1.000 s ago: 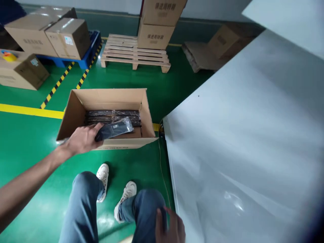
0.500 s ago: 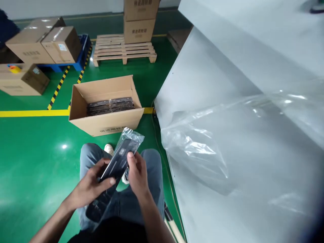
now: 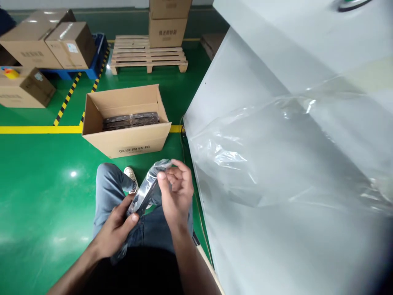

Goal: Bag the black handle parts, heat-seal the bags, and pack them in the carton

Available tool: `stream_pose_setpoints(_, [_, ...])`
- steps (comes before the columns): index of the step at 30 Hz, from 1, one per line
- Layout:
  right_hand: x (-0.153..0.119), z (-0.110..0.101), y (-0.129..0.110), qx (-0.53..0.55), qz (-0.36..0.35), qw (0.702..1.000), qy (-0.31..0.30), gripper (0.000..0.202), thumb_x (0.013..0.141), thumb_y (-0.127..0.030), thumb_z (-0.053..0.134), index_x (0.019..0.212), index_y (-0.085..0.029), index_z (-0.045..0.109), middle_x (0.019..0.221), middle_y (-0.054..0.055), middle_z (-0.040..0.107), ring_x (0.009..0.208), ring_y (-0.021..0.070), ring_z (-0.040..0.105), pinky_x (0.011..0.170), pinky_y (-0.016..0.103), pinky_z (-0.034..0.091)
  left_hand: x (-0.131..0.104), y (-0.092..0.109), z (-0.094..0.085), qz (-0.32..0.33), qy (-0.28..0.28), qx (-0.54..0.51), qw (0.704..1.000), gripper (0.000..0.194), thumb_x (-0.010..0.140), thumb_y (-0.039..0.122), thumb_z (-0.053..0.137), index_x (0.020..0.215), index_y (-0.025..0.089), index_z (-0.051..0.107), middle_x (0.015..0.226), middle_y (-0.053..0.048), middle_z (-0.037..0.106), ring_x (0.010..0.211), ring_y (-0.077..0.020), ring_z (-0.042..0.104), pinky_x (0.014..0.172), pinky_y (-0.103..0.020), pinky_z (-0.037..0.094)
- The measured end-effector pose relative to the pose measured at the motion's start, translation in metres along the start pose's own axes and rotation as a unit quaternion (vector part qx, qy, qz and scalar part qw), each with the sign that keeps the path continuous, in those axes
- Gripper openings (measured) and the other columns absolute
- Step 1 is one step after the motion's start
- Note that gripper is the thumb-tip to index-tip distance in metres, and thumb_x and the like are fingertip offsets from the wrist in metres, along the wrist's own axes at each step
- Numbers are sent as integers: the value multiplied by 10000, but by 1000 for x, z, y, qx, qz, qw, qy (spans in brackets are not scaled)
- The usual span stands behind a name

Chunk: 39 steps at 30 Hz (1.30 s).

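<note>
A dark, long part in a clear plastic bag (image 3: pixel 144 195) lies slanted above my lap. My left hand (image 3: pixel 118 225) is wrapped round its middle, thumb on the near side. At the bag's upper end, my right hand (image 3: pixel 177 190) has its fingers bent on the loose plastic, with the thumb beside the part. Beyond my knees, an open cardboard box (image 3: pixel 129 139) stands on the green floor with several dark wrapped parts (image 3: pixel 132 120) inside.
A large pale panel (image 3: pixel 276 164) with clear plastic film (image 3: pixel 230 157) over it fills the right side. Farther back are a wooden pallet (image 3: pixel 132 55) with stacked cartons (image 3: pixel 168 32) and a blue pallet (image 3: pixel 98 53) with cartons. A cable runs along the panel's edge.
The bagged part has turned more edge-on. My right hand has moved up and right to the bag's end, its fingers now at the plastic. The view has shifted slightly.
</note>
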State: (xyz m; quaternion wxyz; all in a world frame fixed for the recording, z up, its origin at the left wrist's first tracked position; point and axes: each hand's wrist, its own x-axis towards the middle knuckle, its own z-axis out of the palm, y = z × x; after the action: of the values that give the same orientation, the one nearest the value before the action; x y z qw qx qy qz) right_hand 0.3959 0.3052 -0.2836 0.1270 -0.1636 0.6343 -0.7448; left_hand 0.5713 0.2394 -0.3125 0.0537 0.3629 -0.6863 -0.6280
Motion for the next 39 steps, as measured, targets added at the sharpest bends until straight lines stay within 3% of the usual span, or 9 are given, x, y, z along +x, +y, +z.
stream_pose_setpoints(6, [-2,0,-2,1,27,999,23,409,879,-413,763,1186,-223,572,867,13,751,810,175,737,768,318,610,-7,3,-8,39,-30,57,997,564,991,612,529,1399,233,621,1252,-95,729,1117,-297,643,1051,-436,467])
stream_pose_setpoints(10, [0,-3,-5,-35,29,998,36,313,827,-385,789,1012,-214,603,785,13,766,704,178,740,697,298,612,-9,5,-10,44,-38,82,995,496,1018,565,519,1391,246,598,1150,-64,745,1094,-287,645,1039,-421,454])
stream_pose_setpoints(14, [-1,-3,-8,-133,-10,990,42,155,856,-345,720,806,-205,673,683,13,752,631,185,729,636,281,592,-8,8,-10,46,-37,94,994,473,1022,551,530,1377,244,590,1141,-52,750,1097,-283,657,989,-392,475])
stream_pose_setpoints(18, [-4,-3,2,-196,-53,977,60,144,882,-300,667,811,-192,732,680,18,754,631,178,722,642,278,577,-7,17,-11,35,-39,79,995,478,1019,557,532,1359,227,601,1146,-51,760,1059,-259,671,938,-354,496])
stream_pose_setpoints(22, [2,-3,17,-175,-36,982,58,162,911,-317,647,869,-180,723,735,39,770,648,184,742,631,287,602,-4,24,-16,19,-31,19,999,485,973,593,600,1266,213,670,1067,-43,762,999,-238,670,894,-324,503])
stream_pose_setpoints(26, [4,-3,21,-127,-29,990,59,207,971,-362,605,933,-176,691,821,59,785,659,184,753,652,324,640,3,28,-25,-74,29,-173,982,665,907,774,547,1052,151,732,943,-94,767,750,-216,674,665,-314,521])
stream_pose_setpoints(29, [-15,-1,15,-157,-77,984,-23,166,973,-352,647,980,-198,708,851,47,774,694,169,732,693,321,629,11,39,-31,-91,87,-294,948,752,897,845,456,975,148,726,839,-93,736,637,-193,649,580,-310,520])
stream_pose_setpoints(33, [-55,5,7,-160,-128,958,-198,112,893,-299,755,974,-232,714,785,10,727,690,164,688,678,311,605,20,59,-34,-10,159,-324,933,730,935,831,377,959,185,717,843,-69,716,647,-188,653,607,-329,556])
stream_pose_setpoints(39, [-74,17,7,-190,-167,945,-207,127,858,-265,789,938,-241,692,815,22,746,725,175,708,717,321,614,21,58,-24,43,195,-338,920,725,921,837,426,982,180,727,802,-65,718,675,-204,675,610,-328,551])
